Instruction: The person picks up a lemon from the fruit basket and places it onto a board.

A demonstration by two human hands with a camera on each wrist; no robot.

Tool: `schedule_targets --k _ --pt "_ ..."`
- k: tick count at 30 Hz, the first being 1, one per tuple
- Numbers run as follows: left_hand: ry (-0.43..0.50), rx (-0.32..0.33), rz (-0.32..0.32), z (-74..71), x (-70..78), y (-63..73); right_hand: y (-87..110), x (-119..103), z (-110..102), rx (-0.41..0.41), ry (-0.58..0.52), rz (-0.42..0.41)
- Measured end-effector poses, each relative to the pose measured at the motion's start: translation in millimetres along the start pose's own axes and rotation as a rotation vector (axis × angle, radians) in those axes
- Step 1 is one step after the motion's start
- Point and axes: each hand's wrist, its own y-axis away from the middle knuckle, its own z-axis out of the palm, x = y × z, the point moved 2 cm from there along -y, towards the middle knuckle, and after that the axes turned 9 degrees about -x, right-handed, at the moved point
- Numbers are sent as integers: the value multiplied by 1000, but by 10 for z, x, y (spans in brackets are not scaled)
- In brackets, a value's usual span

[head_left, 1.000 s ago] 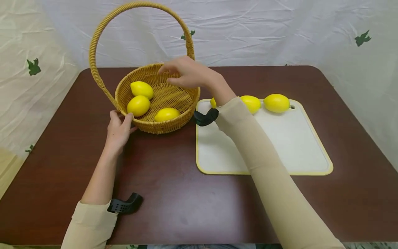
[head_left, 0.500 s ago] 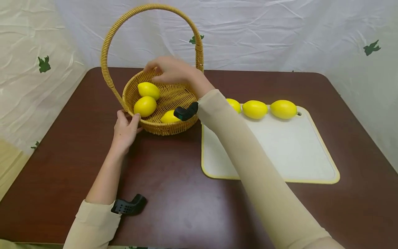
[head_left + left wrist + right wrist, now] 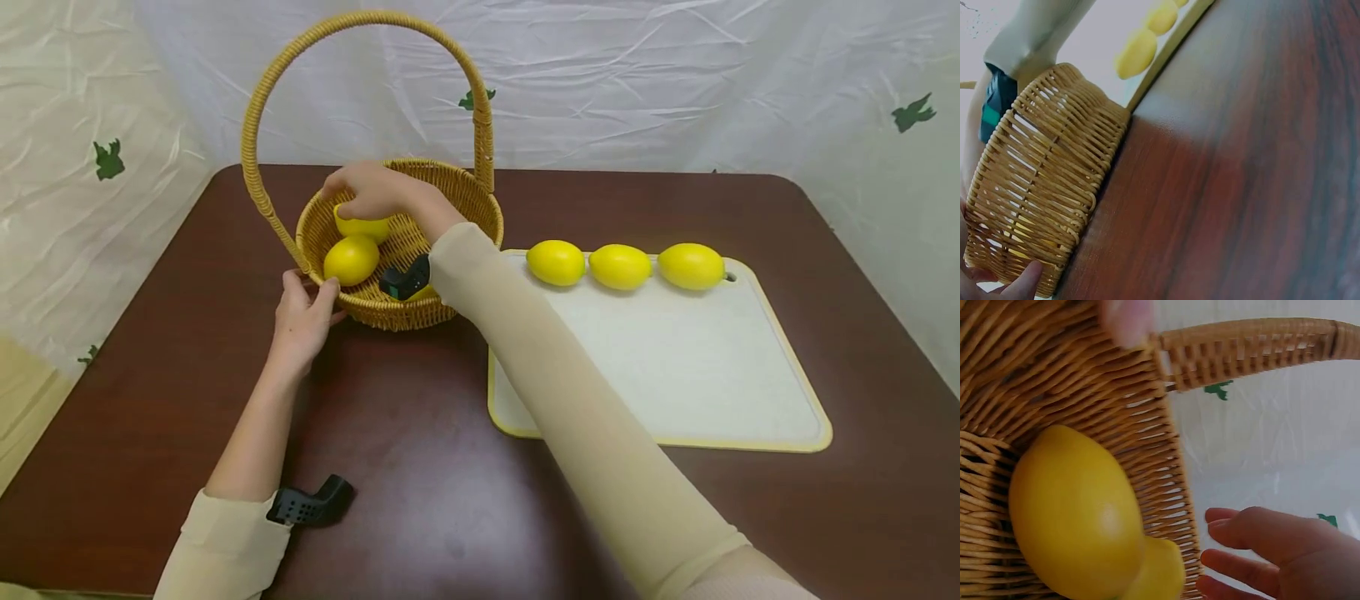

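Observation:
A yellow wicker basket (image 3: 397, 315) with a tall hoop handle stands at the back left. My left hand (image 3: 302, 323) grips its near left rim, thumb over the edge and other fingers against the outside. My right hand (image 3: 371, 190) reaches over the basket, palm down, fingers loosely bent, just above the far lemon (image 3: 367, 231) and partly covering it. Beside that lies a nearer lemon (image 3: 351, 260). A third lemon (image 3: 426, 293) is mostly hidden behind the right wrist's black camera. In the right wrist view, the right hand's fingers (image 3: 1235, 567) hold nothing and stay apart from the large lemon (image 3: 1075, 512).
To the basket's right lies a white cutting board (image 3: 675, 367) with a yellow edge. Three lemons sit in a row along its far side: left (image 3: 556, 263), middle (image 3: 620, 267) and right (image 3: 691, 267). A white cloth (image 3: 615, 83) hangs behind the dark table (image 3: 420, 467).
My right hand has moved left across the basket and come lower over the lemons at its left side. The left hand keeps its grip on the rim. The head view has shifted slightly.

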Motion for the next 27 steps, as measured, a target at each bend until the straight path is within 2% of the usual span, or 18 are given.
schedule_targets --k 3,10,15,22,27 --pt "5 -5 0 -5 -25 20 -55 4 86 -75 10 40" --pt "5 1 -18 -22 -64 58 -122 31 239 -193 47 145" --pt "6 11 -23 -26 -74 63 -152 26 292 -213 107 176" --pt "-4 13 -3 -26 -34 7 -72 93 254 -254 176 345" --pt "-3 6 -1 -18 -8 -9 -31 123 230 -254 163 355"
